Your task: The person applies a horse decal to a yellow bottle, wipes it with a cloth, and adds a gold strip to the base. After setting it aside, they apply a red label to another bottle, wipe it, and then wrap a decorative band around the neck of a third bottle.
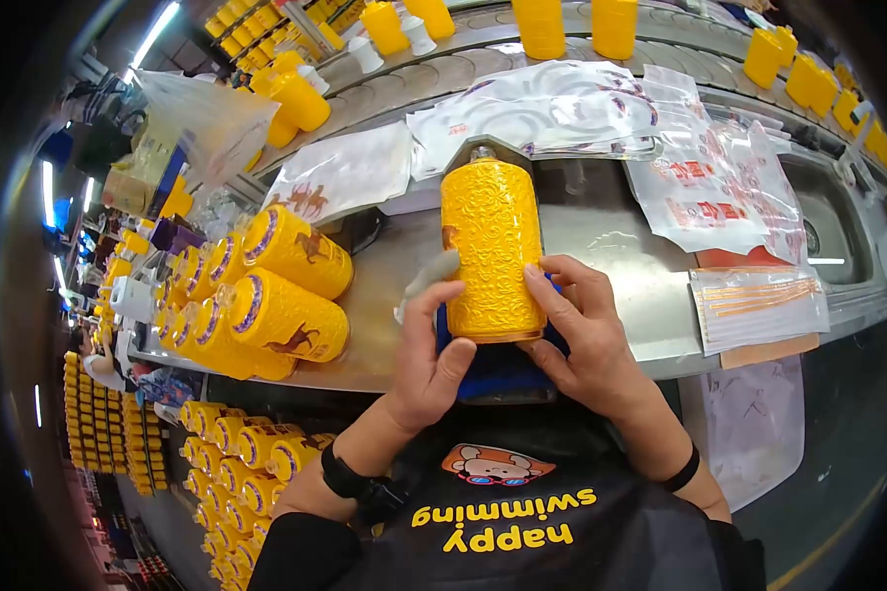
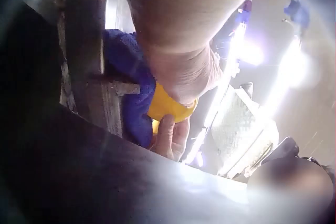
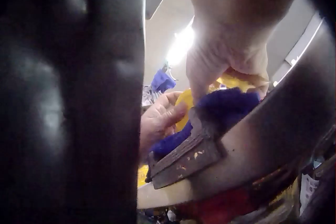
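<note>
Over blue cloth [image 1: 503, 382], L hand [image 1: 430, 357] & R hand [image 1: 589, 343] grip yellow btl. [image 1: 491, 241] near its base.

The head view looks forward and down, wide, from six o'clock; both wrist views look close along forearms [image 2: 181, 19] [image 3: 239, 19] entering near twelve; all three share the yellow bottle [image 1: 490, 251] and blue cloth [image 1: 493, 374].

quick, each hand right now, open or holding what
Left hand: holding the yellow bottle near its base.
Right hand: holding the same bottle from the opposite side.
</note>
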{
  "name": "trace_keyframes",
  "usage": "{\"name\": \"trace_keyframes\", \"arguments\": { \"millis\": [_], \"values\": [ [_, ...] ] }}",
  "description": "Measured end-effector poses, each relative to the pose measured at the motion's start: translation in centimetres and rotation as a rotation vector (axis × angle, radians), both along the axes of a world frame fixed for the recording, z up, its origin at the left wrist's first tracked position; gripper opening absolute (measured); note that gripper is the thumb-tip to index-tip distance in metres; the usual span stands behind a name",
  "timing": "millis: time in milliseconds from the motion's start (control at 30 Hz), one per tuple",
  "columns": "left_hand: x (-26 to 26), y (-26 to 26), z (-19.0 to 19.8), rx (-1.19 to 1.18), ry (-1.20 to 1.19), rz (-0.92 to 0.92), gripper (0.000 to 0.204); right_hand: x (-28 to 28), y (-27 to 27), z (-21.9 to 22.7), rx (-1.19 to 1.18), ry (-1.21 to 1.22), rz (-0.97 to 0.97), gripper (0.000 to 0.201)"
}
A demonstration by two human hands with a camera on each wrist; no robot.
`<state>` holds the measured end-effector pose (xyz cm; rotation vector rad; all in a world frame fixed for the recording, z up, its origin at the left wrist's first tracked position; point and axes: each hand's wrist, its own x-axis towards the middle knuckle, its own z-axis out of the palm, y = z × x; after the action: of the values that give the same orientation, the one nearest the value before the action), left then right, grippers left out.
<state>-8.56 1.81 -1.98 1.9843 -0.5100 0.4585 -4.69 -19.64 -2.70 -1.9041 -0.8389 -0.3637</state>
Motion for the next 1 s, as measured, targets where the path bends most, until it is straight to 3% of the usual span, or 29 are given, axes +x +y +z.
{"name": "trace_keyframes", "arguments": {
  "millis": [67,667,867,1000],
  "values": [
    [0.0,-0.9,0.0,-0.192,0.137,-0.001,0.047,-0.1,0.1,0.0,0.0,0.003,-0.008,0.065],
    [0.1,-2.1,0.1,-0.045,0.075,0.091,0.047,-0.1,0.3,-0.3,0.049,0.016,-0.007,0.065],
    [-0.5,-1.8,-0.6,-0.318,0.085,0.051,0.048,-0.1,0.3,-0.4,0.048,0.029,-0.001,0.066],
    [-0.8,-1.5,-0.4,-0.125,0.014,0.088,0.048,-0.2,0.4,-0.4,0.054,0.042,-0.007,0.066]
  ]
}}
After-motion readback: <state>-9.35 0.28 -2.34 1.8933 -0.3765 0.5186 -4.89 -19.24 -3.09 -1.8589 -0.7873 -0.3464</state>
